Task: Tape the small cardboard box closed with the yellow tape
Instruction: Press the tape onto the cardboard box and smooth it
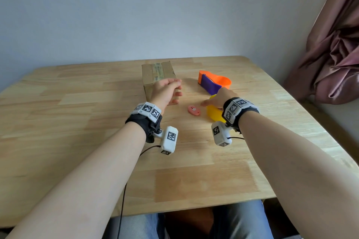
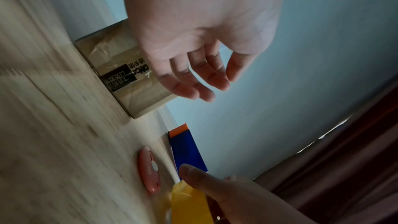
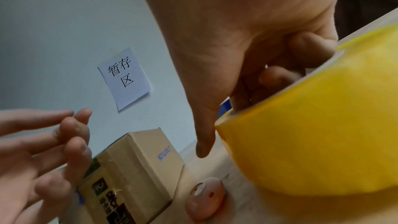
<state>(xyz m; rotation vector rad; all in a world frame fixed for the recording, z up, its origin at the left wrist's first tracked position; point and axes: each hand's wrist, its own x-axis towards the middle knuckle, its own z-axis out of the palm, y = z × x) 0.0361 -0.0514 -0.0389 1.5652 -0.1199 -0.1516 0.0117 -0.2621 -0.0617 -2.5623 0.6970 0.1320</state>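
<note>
The small cardboard box (image 1: 158, 79) sits toward the far middle of the wooden surface (image 1: 77, 122), its long side running from near to far, with a strip of older clear tape along its top. The left hand (image 1: 167, 91) hovers at the box's near right corner, its fingers (image 2: 193, 81) loosely spread and gently bent; the left wrist view shows a gap between them and the cardboard, so they hold nothing. To the right of the box and a little nearer, the roll of yellow tape (image 1: 213, 112) stands on the surface under the right hand (image 1: 219, 99). In the right wrist view that hand's fingers (image 3: 277, 76) are hooked down inside the roll's core while the thumb (image 3: 204, 135) points downward outside the roll, toward the surface. Between the box and the roll lies a small pink oval cutter (image 1: 193, 110), flat on the surface, just left of the roll. Farther away, beyond the right hand, rests an orange and purple tape dispenser (image 1: 212, 82). A sheet of paper (image 3: 125, 77) with printed characters hangs on the wall behind the surface.
</note>
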